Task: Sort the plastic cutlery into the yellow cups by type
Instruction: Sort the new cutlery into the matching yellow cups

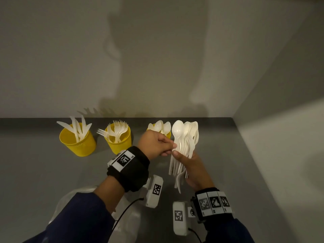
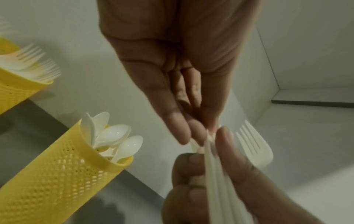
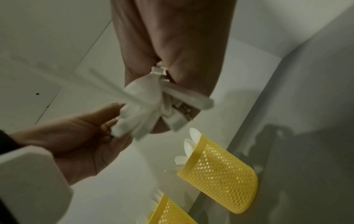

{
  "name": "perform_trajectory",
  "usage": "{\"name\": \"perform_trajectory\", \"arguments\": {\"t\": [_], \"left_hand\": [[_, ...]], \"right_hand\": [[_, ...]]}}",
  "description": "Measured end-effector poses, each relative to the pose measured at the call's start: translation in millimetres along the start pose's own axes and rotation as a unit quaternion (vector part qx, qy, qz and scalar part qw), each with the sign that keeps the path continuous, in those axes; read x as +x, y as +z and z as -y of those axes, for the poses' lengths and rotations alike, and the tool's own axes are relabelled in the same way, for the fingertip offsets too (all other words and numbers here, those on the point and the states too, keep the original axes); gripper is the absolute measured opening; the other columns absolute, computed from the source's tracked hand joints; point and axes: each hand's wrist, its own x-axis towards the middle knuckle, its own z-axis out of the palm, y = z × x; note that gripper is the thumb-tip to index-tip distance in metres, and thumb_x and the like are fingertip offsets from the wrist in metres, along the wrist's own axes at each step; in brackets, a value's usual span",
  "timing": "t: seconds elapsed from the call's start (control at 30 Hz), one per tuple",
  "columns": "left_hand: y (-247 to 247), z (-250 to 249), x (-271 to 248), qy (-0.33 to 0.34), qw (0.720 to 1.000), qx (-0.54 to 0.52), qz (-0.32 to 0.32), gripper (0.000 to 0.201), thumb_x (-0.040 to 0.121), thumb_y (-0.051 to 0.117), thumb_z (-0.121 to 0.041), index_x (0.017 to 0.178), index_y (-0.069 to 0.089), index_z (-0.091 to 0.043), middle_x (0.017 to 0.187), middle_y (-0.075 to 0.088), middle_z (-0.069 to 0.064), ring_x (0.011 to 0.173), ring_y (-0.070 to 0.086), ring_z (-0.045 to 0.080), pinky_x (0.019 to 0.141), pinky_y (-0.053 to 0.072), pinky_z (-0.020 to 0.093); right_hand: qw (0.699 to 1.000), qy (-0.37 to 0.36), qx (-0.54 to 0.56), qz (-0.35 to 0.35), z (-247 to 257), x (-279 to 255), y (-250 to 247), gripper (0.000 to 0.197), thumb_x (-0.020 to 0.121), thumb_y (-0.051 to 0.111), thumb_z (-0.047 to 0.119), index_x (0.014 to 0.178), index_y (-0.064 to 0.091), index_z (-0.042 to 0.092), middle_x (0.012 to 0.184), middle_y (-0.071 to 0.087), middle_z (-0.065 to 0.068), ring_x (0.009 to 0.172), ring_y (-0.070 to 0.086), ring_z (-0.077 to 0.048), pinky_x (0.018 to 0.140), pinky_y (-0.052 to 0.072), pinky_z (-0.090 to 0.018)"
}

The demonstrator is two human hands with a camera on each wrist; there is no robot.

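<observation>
Three yellow mesh cups stand in a row at the back of the grey table: one with knives (image 1: 78,139), one with forks (image 1: 119,137), and one with spoons (image 1: 167,132) partly hidden behind my left hand. My right hand (image 1: 184,155) grips an upright bundle of white cutlery (image 1: 185,137) by the handles, spoon bowls on top. My left hand (image 1: 172,148) pinches one stem of that bundle; which piece I cannot tell. In the left wrist view a fork (image 2: 254,150) shows behind the handles (image 2: 216,174), beside the spoon cup (image 2: 67,174). The right wrist view shows the bundle (image 3: 145,106) and the spoon cup (image 3: 220,174).
A crumpled clear plastic bag (image 1: 70,207) lies on the table (image 1: 236,172) near the front left, under my left forearm. White walls meet in a corner at the back right, close behind the cups.
</observation>
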Motion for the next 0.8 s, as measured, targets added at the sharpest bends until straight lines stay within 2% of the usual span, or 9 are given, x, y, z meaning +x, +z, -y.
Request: {"name": "perform_trajectory", "arguments": {"t": [0.07,0.17,0.23,0.3,0.37,0.5,0.63,0.7,0.8], "left_hand": [[-3.1,-1.9,2.4,-0.002,0.999,-0.034,-0.005,0.003,0.075,0.071,-0.010,0.073,0.070,-0.013,0.061,0.067,0.004,0.056,0.065,0.010,0.064,0.058,0.023],[-14.3,-3.2,11.6,-0.002,0.991,-0.116,-0.063,0.009,0.076,0.070,-0.006,0.084,0.069,-0.003,0.061,0.069,0.003,0.054,0.065,0.009,0.059,0.058,0.019],[-23.8,-0.6,21.6,0.005,0.984,-0.134,-0.120,0.011,0.076,0.069,-0.003,0.087,0.067,0.000,0.063,0.068,0.004,0.054,0.065,0.008,0.061,0.057,0.019],[-29.9,5.7,33.5,0.011,0.980,-0.108,-0.167,0.014,0.077,0.069,-0.004,0.089,0.067,0.002,0.067,0.067,0.006,0.058,0.065,0.011,0.066,0.058,0.021],[-31.9,14.8,46.4,0.006,0.978,-0.071,-0.194,0.019,0.077,0.070,-0.008,0.092,0.068,0.002,0.071,0.067,0.007,0.067,0.066,0.019,0.075,0.057,0.030],[-29.7,28.2,57.7,-0.012,0.981,-0.015,-0.192,0.027,0.077,0.070,-0.014,0.102,0.068,-0.005,0.087,0.070,0.012,0.085,0.067,0.026,0.091,0.053,0.041],[-32.4,29.2,55.5,0.000,0.980,0.031,-0.198,0.045,0.077,0.070,-0.016,0.120,0.058,-0.007,0.102,0.069,0.009,0.096,0.065,0.027,0.097,0.049,0.043],[-32.1,23.3,48.2,0.013,0.976,0.040,-0.212,0.046,0.076,0.072,-0.016,0.119,0.058,-0.008,0.102,0.066,0.007,0.088,0.065,0.025,0.089,0.053,0.041],[-19.1,11.3,26.5,0.035,0.984,0.001,-0.176,0.022,0.074,0.073,-0.017,0.094,0.066,-0.011,0.087,0.062,0.002,0.066,0.058,0.016,0.056,0.056,0.024]], "right_hand": [[1.000,0.011,0.026,-0.006,-0.4,0.8,-3.1,0.058,0.076,0.065,0.013,0.131,0.048,0.011,0.117,0.066,-0.012,0.105,0.065,-0.022,0.081,0.054,-0.027],[0.998,0.030,0.055,-0.014,1.4,1.4,-8.4,0.048,0.080,0.066,0.008,0.124,0.047,0.005,0.079,0.067,-0.005,0.066,0.067,-0.016,0.055,0.054,-0.028],[0.997,0.036,0.056,-0.024,0.9,1.6,-11.2,0.046,0.078,0.064,0.009,0.121,0.047,0.004,0.069,0.060,-0.007,0.055,0.061,-0.015,0.048,0.052,-0.028],[0.997,0.039,0.054,-0.033,0.1,2.6,-13.5,0.042,0.079,0.063,0.008,0.118,0.048,0.006,0.067,0.059,-0.005,0.055,0.060,-0.015,0.049,0.052,-0.028],[0.997,0.038,0.054,-0.034,-0.5,3.5,-14.6,0.035,0.082,0.061,0.006,0.115,0.049,0.009,0.064,0.059,-0.002,0.054,0.060,-0.015,0.049,0.053,-0.028],[0.998,0.039,0.047,-0.034,0.7,2.1,-12.5,0.030,0.085,0.059,0.004,0.113,0.050,0.011,0.068,0.057,-0.007,0.053,0.060,-0.014,0.047,0.052,-0.028],[0.998,0.040,0.037,-0.043,0.4,2.4,-12.1,0.036,0.083,0.061,0.006,0.117,0.049,0.007,0.072,0.056,-0.009,0.054,0.060,-0.015,0.047,0.052,-0.028],[0.998,0.041,0.030,-0.044,0.0,1.9,-11.3,0.037,0.084,0.061,0.005,0.119,0.048,0.008,0.071,0.057,-0.008,0.054,0.061,-0.014,0.048,0.052,-0.027],[0.998,0.043,0.026,-0.041,0.1,1.6,-8.5,0.039,0.083,0.062,0.004,0.119,0.048,0.007,0.070,0.058,-0.007,0.055,0.061,-0.014,0.048,0.053,-0.028]]}}
